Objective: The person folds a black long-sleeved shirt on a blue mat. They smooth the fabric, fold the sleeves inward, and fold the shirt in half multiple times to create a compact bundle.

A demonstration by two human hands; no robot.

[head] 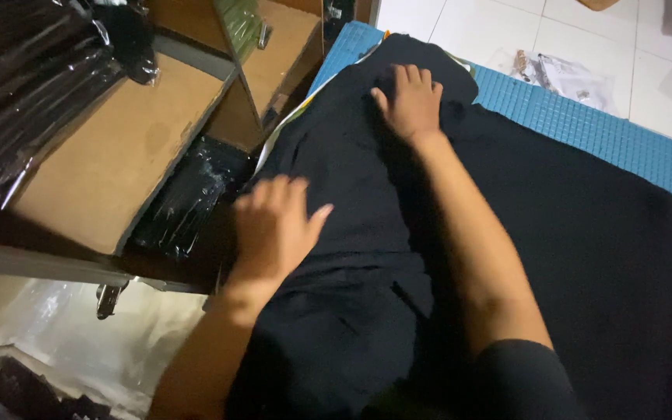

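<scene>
On the blue mat, 2 hands — left hand, right hand — lie open and flat, gripping nothing, pressing the black garment smooth.

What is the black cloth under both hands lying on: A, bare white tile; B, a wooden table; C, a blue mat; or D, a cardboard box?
C: the black cloth, pressed flat by the left hand and right hand, lies on a blue mat whose edge shows beyond it.

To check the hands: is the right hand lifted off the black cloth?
No, the right hand lies flat, palm down, on the black cloth, and so does the left hand.
</scene>
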